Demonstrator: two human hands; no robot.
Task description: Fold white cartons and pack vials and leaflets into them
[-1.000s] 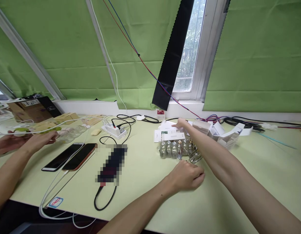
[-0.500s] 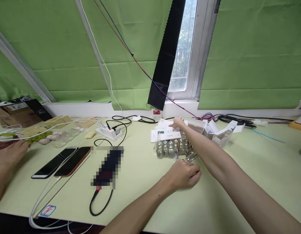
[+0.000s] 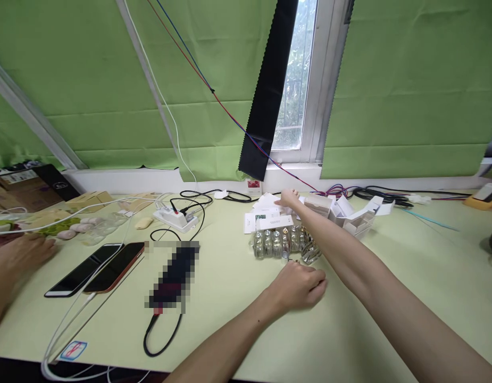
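While the right hand [image 3: 290, 198] reaches to the white cards [image 3: 265, 215] near the table's far edge, fingers on them, the left hand [image 3: 299, 284] rests loosely curled just before the small bottles [image 3: 277, 242], holding nothing visible; sorting seems underway.

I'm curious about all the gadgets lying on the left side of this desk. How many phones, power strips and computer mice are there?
Phones: 2, one black, one orange-edged
Pixelated dark device: 1
White power strip: 1
Beige mouse: 1
Total: 5
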